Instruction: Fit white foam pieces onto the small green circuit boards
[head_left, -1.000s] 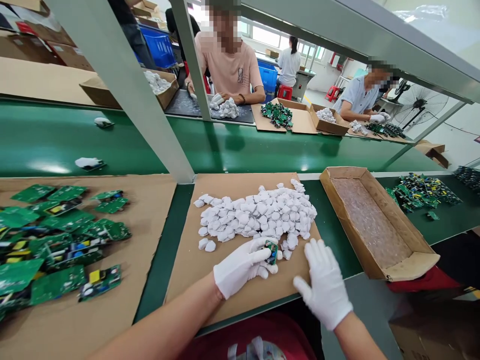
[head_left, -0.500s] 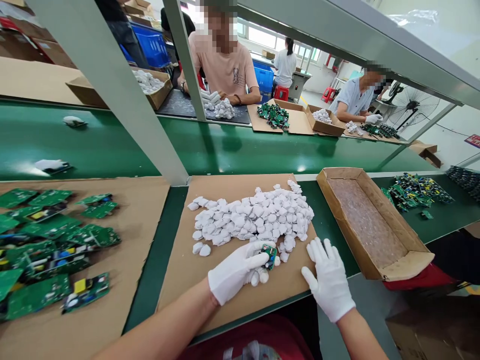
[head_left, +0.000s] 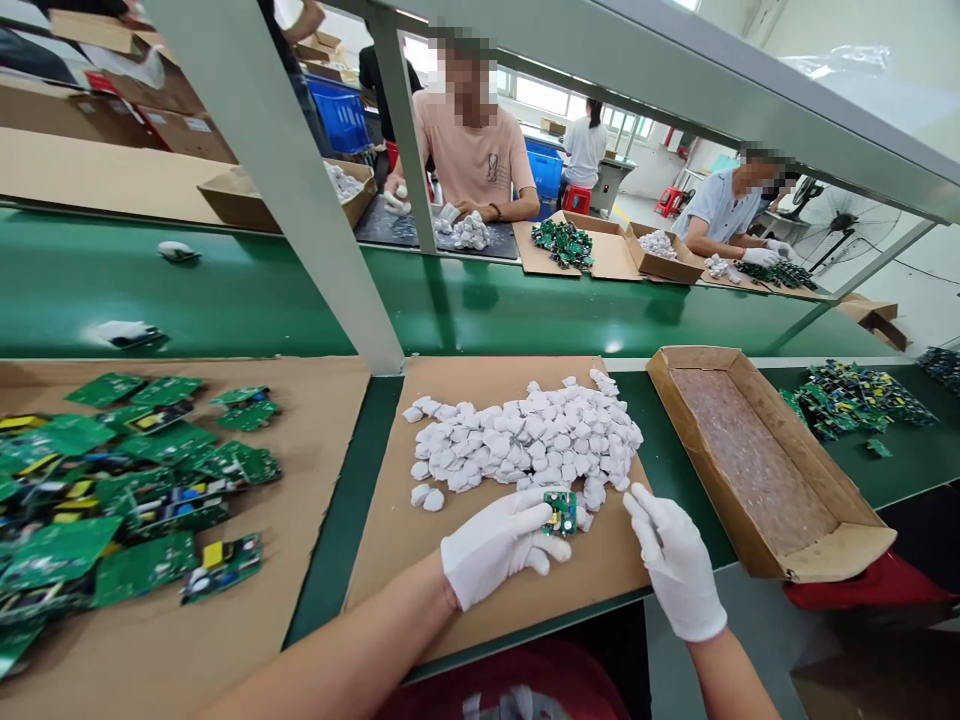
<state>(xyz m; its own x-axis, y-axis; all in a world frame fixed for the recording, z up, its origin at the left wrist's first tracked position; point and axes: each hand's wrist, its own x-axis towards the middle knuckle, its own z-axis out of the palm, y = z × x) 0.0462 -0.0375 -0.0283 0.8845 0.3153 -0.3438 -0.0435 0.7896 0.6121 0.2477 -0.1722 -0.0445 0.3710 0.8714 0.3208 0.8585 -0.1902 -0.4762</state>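
My left hand (head_left: pixel 499 543), in a white glove, pinches a small green circuit board (head_left: pixel 561 512) just in front of a heap of white plastic pieces (head_left: pixel 525 440) on a cardboard sheet (head_left: pixel 487 540). To the board's right, my right hand (head_left: pixel 675 560), also gloved, rests at the sheet's near right edge with its fingers stretched towards the heap and nothing in it.
Many green circuit boards (head_left: pixel 127 500) lie on cardboard at left. A shallow cardboard tray (head_left: pixel 757 465) stands at right, with more boards (head_left: pixel 855 395) beyond it. A green conveyor belt (head_left: pixel 487 305) carries two white items. Across it, two people handle white pieces and boards.
My left hand has lifted the small board slightly and turned it. My right hand has drawn a little closer to the board. The items on the belt have shifted.
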